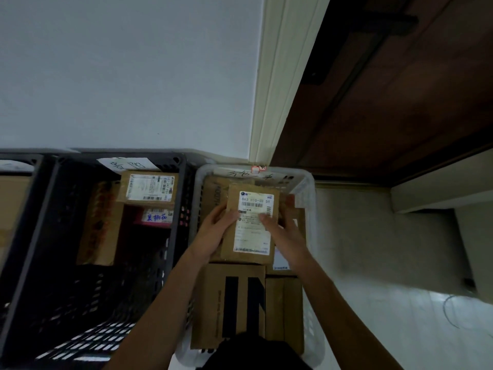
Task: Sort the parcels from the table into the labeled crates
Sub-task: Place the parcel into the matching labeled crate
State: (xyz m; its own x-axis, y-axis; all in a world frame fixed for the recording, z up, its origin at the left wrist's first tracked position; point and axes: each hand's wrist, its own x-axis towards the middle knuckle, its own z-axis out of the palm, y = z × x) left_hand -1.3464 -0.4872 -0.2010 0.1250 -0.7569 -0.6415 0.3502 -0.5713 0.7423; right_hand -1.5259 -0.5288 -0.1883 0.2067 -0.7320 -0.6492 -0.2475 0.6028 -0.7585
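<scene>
Holding: one brown cardboard parcel [252, 224] sits between both hands, above the far half of the white crate [309, 182].
Parcel look: flat and rectangular, with a white shipping label on top showing a barcode and the printed digits 863 and 59.
Left grip: the left hand [213, 231] is curled round the parcel's left edge, thumb on its top face.
Right grip: the right hand [285, 233] clasps the right edge, thumb lying across the label.
White crate: a handwritten tag on its far rim; inside, at least three more cardboard boxes, among them a box with large black letters [234, 303] at the near edge and a plain one beside it at the near right corner.
Black crates: two; the nearer black crate [53, 236] stands just left of the white one, carries a paper tag on its far rim, and holds a labelled box [149, 186], a pink-labelled packet [156, 216] and a tall upright carton [100, 222]. The second is cut off at the left edge.
Surroundings: pale floor [373, 249], white wall, dark wooden door [400, 89].
</scene>
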